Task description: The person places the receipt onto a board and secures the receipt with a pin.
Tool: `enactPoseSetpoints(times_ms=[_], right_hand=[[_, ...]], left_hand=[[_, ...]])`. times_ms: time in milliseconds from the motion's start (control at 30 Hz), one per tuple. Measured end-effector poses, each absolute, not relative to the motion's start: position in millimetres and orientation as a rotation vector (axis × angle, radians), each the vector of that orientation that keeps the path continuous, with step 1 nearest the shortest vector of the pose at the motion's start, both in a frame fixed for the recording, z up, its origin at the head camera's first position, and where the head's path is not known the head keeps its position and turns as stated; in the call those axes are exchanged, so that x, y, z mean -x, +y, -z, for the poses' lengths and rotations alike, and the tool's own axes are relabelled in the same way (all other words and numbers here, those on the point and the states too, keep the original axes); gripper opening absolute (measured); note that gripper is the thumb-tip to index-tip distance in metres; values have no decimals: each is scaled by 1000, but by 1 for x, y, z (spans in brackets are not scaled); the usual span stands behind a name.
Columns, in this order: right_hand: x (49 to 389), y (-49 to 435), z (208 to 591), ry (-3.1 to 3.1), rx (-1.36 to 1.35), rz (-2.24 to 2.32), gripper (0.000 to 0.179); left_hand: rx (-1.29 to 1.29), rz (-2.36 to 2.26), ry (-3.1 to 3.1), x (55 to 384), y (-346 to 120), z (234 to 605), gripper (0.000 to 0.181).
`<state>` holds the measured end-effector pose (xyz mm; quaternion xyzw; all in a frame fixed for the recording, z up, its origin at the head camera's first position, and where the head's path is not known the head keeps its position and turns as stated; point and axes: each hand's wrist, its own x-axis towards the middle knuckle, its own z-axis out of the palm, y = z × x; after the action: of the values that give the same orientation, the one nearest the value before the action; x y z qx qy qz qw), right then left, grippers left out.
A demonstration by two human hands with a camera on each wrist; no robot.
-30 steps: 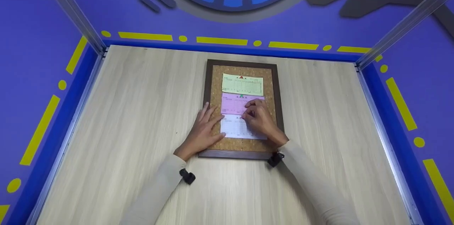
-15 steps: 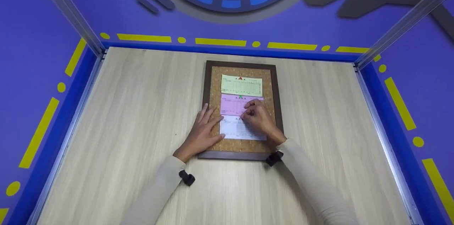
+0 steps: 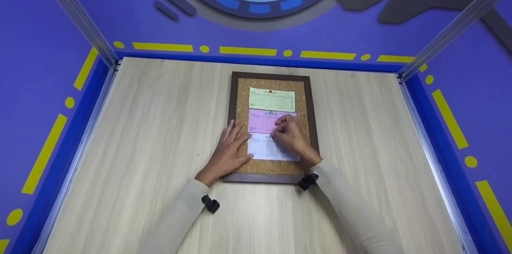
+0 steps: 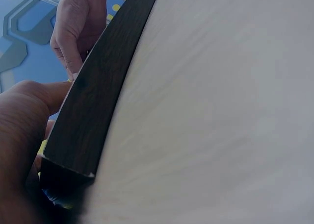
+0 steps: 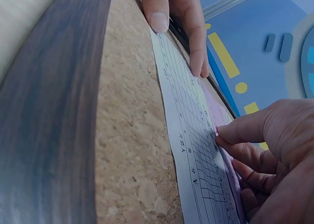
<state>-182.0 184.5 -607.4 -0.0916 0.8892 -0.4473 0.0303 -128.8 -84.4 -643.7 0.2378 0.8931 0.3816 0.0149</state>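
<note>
A framed cork board (image 3: 256,167) lies on the table, bearing a white printed slip (image 3: 260,151) below a pink slip (image 3: 260,122) and a pale green one (image 3: 276,102). Thumb and index finger of my right hand (image 3: 294,138) pinch a small pinkish push pin (image 5: 217,130) at the white slip's top edge; the fingers mostly hide it. My left hand (image 3: 229,151) rests spread on the board's left side, its thumb and a fingertip touching the slip's left edge. In the left wrist view the dark frame (image 4: 93,91) hides part of both hands.
A red pin (image 3: 270,91) sits at the green slip's top and a green pin (image 3: 271,112) at the pink slip's top. Pale wooden tabletop (image 3: 160,118) surrounds the board. Blue panels (image 3: 132,18) with metal posts enclose the table's back and sides.
Everything sits slightly lower in the head view, as the camera has tilted up a little. Both hands keep their places on the board, and the right hand's pinch looks the same.
</note>
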Motion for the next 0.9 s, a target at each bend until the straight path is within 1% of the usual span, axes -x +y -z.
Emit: enactPoseSetpoints(times_ms=[467,733,900], right_hand=[[178,183,611,2709,237,1404,15],[179,184,612,2729,288,1409,11],[180,183,611,2758,313,1417,13]], left_hand=[[-713,-1176,2775,124,-85,649,67],[-735,-1190,2785,125,-84,642,64],[-738,-1199,2785,127,-84,641,64]])
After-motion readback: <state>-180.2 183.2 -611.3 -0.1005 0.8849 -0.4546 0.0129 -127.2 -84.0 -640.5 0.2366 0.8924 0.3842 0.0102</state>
